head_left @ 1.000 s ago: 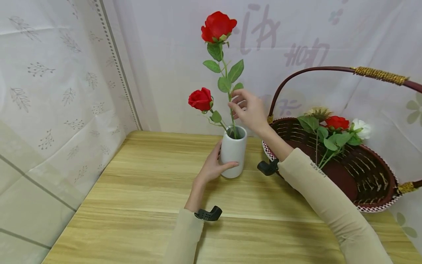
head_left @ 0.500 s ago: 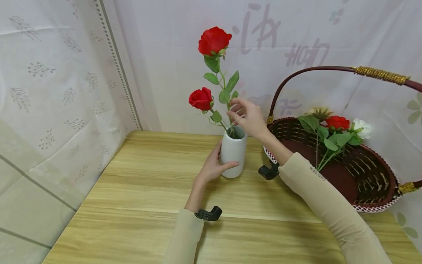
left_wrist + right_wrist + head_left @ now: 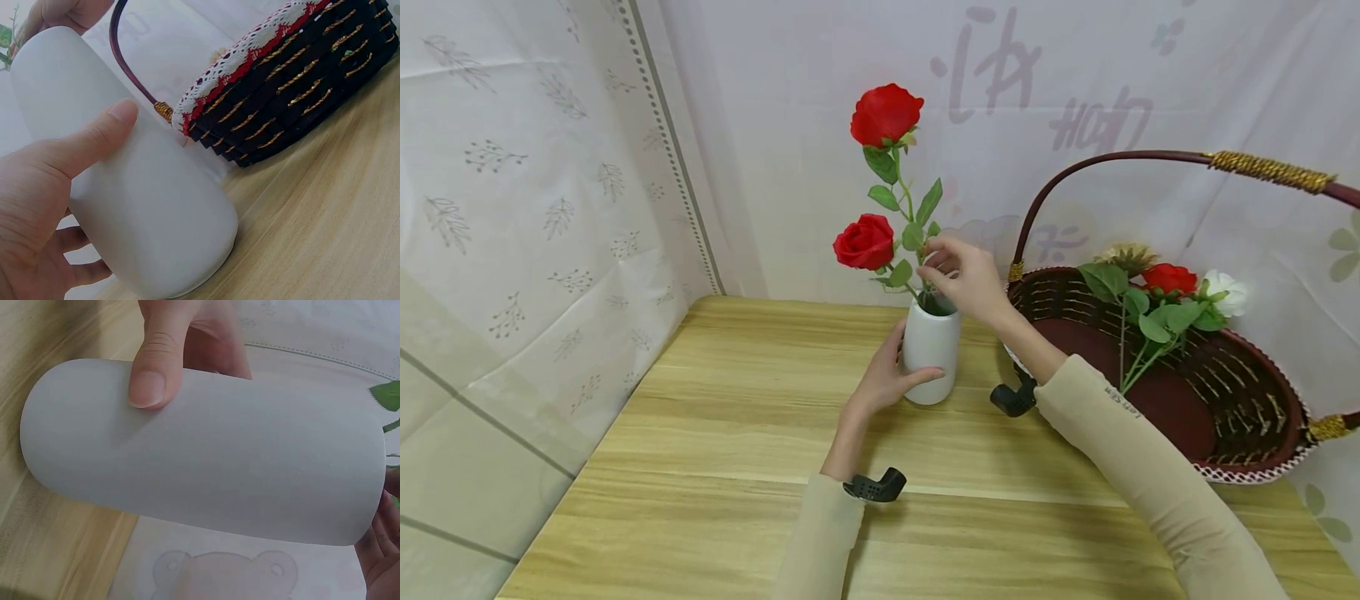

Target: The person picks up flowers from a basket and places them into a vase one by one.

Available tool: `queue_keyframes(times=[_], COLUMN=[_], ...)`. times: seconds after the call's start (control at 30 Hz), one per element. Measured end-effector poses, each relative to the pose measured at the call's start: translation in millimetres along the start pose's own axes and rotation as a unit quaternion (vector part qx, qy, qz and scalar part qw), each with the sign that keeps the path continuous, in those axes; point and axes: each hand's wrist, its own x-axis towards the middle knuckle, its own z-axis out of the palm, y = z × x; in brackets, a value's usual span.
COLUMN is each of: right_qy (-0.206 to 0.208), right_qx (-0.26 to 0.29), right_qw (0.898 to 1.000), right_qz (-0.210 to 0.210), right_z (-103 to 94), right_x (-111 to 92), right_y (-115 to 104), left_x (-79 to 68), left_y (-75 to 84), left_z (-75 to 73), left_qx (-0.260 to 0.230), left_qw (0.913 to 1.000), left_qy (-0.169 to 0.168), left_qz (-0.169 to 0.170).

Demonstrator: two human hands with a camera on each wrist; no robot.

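Observation:
A white vase [image 3: 931, 358] stands upright on the wooden table. My left hand [image 3: 883, 375] grips its side, the thumb across the front, as the left wrist view shows with the vase [image 3: 150, 206] large in it. Above the vase mouth my right hand [image 3: 966, 279] pinches the stem of a tall red rose [image 3: 886, 115], whose lower end is inside the vase. A shorter red rose [image 3: 865, 242] leans left out of the same mouth. In the right wrist view the fingers of the right hand [image 3: 382, 550] show only at the edge, beside the vase rim.
A dark woven basket [image 3: 1247, 408] with a tall arched handle [image 3: 1097, 158] stands on the right, partly behind the right forearm. Inside lie a red rose [image 3: 1170, 279], a white flower [image 3: 1225, 293] and a tan flower [image 3: 1126, 257]. Patterned cloth [image 3: 790, 150] hangs behind the table.
The right hand has moved down with the tall rose, its stem sinking deeper into the vase. The shorter rose has shifted slightly right and down. The left hand stays on the vase.

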Motion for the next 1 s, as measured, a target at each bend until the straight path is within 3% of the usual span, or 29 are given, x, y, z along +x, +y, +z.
queue_keyframes(times=[0.1, 0.17, 0.5, 0.77, 1.0], right_qy=[-0.004, -0.008, -0.041, -0.043, -0.042], right_qx=[-0.007, -0.011, -0.015, 0.001, -0.008], right_qw=[1.0, 1.0, 0.999, 0.999, 0.999], right_qz=[0.006, 0.011, 0.031, 0.03, 0.029], right_z=[-0.6, -0.6, -0.6, -2.0, -3.9], right_x=[-0.9, -1.5, -4.0, -5.6, -6.4], right_y=[0.4, 1.2, 3.3, 4.0, 3.2], left_x=[5.6, 6.0, 3.9, 4.0, 4.1], left_y=[-18.2, -20.5, -18.7, -18.2, -19.5], left_z=[3.8, 4.2, 2.9, 3.7, 3.8], left_qx=[-0.005, -0.004, -0.001, -0.015, 0.005], left_qw=[0.9999, 0.9999, 0.9999, 0.9998, 0.9999], left_qy=[0.008, 0.011, 0.012, 0.015, 0.011], left_qz=[0.004, 0.007, -0.01, 0.002, -0.011])
